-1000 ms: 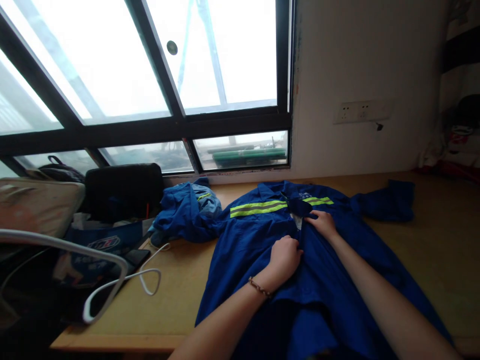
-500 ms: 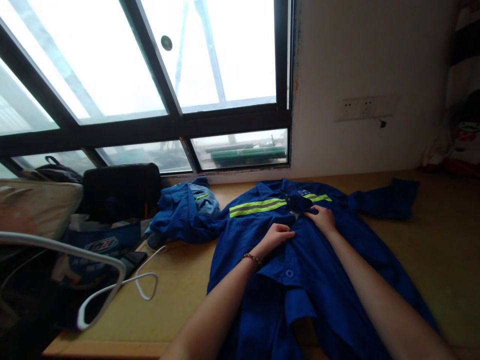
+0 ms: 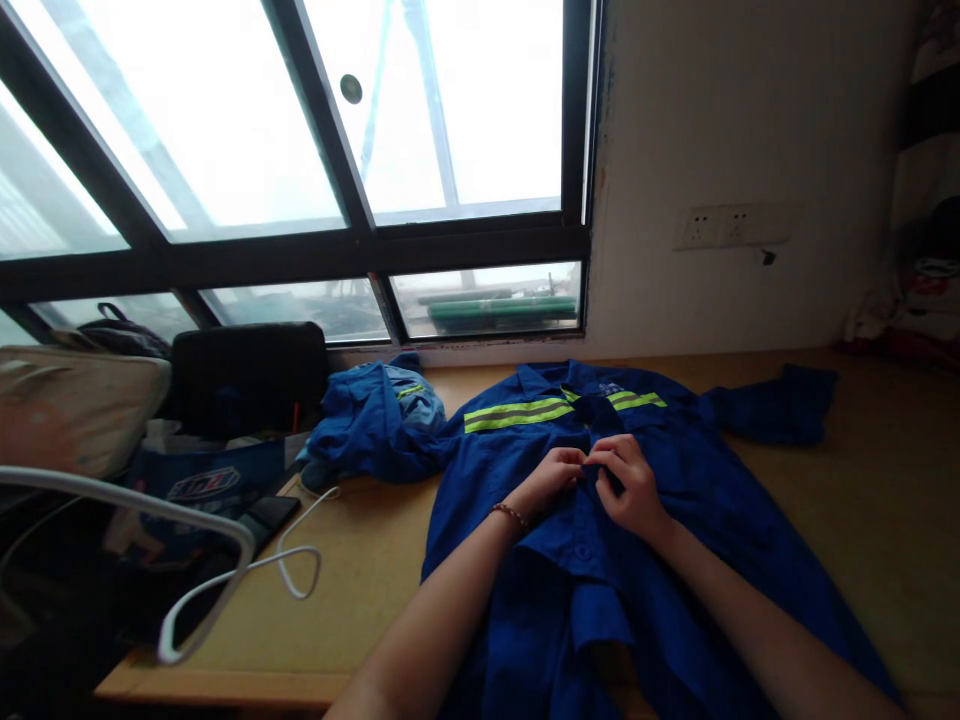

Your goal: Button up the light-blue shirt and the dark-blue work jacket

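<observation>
A blue work jacket point(image 3: 495, 500) with yellow-green reflective bands lies spread on the wooden table, its collar toward the window. My left hand point(image 3: 556, 474) pinches the front edge of the jacket at mid-chest. Right beside it, fingertips nearly meeting, my right hand point(image 3: 630, 488) is closed on the same front opening. Whatever small part lies between the fingertips is hidden. Below the hands a round button point(image 3: 582, 552) shows on the front strip. One sleeve point(image 3: 776, 405) stretches out to the right.
Left of the jacket sits a bundle of blue cloth point(image 3: 375, 420). A white cable point(image 3: 300, 550) and a dark phone-like object point(image 3: 271, 515) lie near the table's left edge. Bags point(image 3: 75, 410) and a black case point(image 3: 247, 375) stand under the window. Sockets point(image 3: 720, 226) are on the wall.
My right hand has moved down and left from the upper chest to meet my left hand at the jacket's front opening. My left hand has barely moved.
</observation>
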`<state>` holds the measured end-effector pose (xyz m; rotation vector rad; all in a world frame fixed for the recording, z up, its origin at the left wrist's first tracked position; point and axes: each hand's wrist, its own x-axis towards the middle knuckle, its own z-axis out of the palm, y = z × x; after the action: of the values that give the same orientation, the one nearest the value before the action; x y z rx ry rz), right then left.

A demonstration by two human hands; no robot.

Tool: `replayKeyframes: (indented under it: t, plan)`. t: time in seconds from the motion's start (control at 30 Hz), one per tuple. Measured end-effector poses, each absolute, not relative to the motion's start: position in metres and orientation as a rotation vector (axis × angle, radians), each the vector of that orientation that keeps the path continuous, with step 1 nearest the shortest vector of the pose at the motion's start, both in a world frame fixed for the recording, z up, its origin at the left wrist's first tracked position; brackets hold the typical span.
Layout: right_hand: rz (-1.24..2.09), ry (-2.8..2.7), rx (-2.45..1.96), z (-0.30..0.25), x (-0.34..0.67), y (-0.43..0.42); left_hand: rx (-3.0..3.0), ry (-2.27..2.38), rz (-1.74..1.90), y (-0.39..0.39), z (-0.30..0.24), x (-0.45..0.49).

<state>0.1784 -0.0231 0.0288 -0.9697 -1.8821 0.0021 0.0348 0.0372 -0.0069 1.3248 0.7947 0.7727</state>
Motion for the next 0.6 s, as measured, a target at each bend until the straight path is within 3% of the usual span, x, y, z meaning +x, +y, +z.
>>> replayKeyframes:
  t: [0.1,0.27,0.47,0.6]
  plan:
    - [0.010,-1.727,-1.053,0.032,0.188,-0.021,1.266,0.771,0.734,0.039,-0.010,0.033]
    - [0.451,-1.944,-1.003,0.035,0.186,-0.014,1.160,0.716,0.736,0.039,-0.011,0.034]
    - [0.250,-1.676,-1.586,0.012,0.198,0.010,1.127,0.756,0.746,0.039,-0.011,0.037]
    - [0.126,-1.721,-1.345,0.017,0.199,0.008,1.152,0.791,0.759,0.039,-0.014,0.036]
